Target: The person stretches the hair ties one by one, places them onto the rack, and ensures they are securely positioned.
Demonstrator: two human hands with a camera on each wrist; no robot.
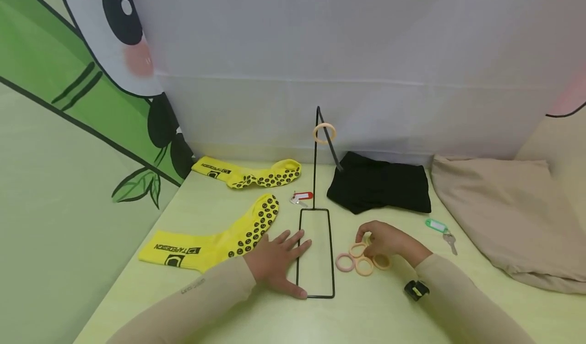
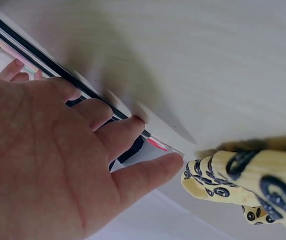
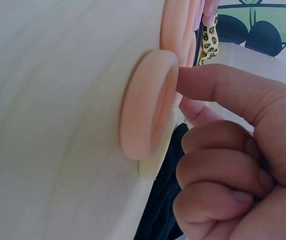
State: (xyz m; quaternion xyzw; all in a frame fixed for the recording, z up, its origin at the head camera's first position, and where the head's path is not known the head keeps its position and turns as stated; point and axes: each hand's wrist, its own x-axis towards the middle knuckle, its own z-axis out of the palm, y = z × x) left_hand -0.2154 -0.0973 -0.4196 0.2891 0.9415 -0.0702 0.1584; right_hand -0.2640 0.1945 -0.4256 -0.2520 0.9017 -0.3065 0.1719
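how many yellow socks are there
2. One yellow fabric sock with a black-dotted sole lies at the back left of the pale table; the other yellow sock lies nearer, left of the person's left hand, partly hidden by the beige sleeve.

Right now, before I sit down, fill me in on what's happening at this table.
A person is handling rings beside a black wire stand. The left hand lies spread over the left side of its base. The right hand has its fingers in among the loose rings on the table; whether it grips one is unclear. One ring hangs on the stand.
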